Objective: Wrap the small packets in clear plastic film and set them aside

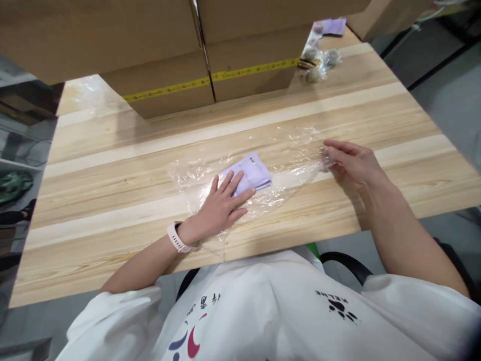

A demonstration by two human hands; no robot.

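Observation:
A clear plastic bag (289,186) lies spread on the wooden table before me. Near its middle sits a small stack of purple packets (253,170), the top one bearing a barcode label. My left hand (224,203) rests flat with fingers spread over the packets' lower left part and the plastic around it. At the bag's right end, my right hand (349,161) pinches the gathered plastic between thumb and fingers. Whether the packets lie inside the bag or on top of it, I cannot tell for certain.
Large cardboard boxes (165,45) with a yellow printed tape (259,70) stand along the table's far side. Behind to the right are small bagged items (319,62) and another purple packet (334,26). Crumpled clear plastic (92,95) lies at the far left of the wooden table (93,240).

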